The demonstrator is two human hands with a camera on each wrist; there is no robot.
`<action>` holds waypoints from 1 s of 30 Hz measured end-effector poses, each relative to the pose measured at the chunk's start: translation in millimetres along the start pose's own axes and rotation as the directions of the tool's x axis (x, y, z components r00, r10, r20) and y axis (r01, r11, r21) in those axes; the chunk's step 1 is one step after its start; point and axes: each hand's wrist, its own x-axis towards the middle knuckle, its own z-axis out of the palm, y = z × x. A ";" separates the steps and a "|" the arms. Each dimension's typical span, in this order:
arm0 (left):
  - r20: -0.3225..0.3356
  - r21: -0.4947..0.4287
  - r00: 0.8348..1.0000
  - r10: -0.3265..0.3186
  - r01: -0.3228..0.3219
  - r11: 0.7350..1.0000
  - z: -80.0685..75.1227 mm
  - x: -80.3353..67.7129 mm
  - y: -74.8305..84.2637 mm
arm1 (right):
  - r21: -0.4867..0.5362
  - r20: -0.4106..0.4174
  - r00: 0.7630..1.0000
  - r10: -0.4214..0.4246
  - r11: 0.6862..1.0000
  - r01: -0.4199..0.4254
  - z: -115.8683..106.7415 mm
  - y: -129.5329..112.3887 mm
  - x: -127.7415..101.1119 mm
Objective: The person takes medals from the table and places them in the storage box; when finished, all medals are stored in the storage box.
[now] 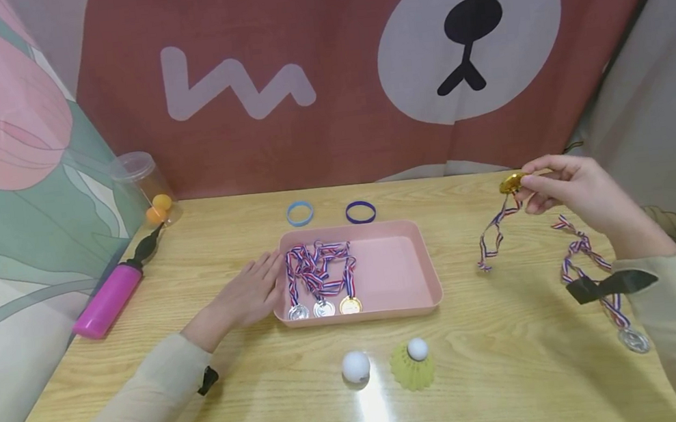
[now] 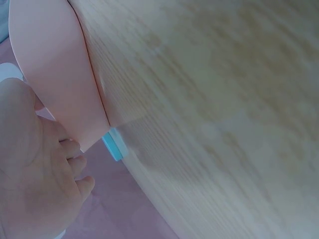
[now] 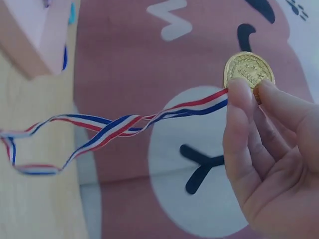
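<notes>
Pinched a gold medal (image 3: 248,70) between thumb and fingertips of the right hand (image 1: 580,196), raised above the right side of the table (image 1: 516,371), well apart from the pink tray (image 1: 399,266). Let its striped ribbon (image 3: 114,127) trail loose from the disc, drooping in a slack loop toward the tabletop. Looked light and small: a thin, stiff disc, probably smooth and a little slippery at the faces, so best taken by the rim, as here, or by the ribbon close to the disc; soft and floppy in the ribbon, likely to swing, twist and snag on the others. Rested the left hand (image 1: 250,292) flat on the table with fingers straight and relaxed, fingertips touching the tray's left edge, gripping nothing. Showed three medals already in the tray, two silver and one gold (image 1: 350,304), their ribbons tangled together. Left one silver medal (image 1: 633,340) lying on the table by the right sleeve, ribbon under the wrist.
</notes>
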 end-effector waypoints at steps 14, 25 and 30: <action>0.005 0.008 1.000 0.001 -0.001 1.000 0.7 0.5 -1.2 | 0.429 0.183 0.957 -0.225 0.894 0.129 21.8 -60.1 21.4; -0.005 0.007 1.000 0.007 -0.007 1.000 3.1 0.6 -2.8 | 0.286 0.335 0.932 -0.138 0.957 0.039 75.7 -57.4 25.9; -0.007 0.010 1.000 0.008 -0.008 1.000 3.4 0.9 -3.4 | 0.204 0.413 0.909 -0.057 0.979 -0.031 106.4 -46.1 32.6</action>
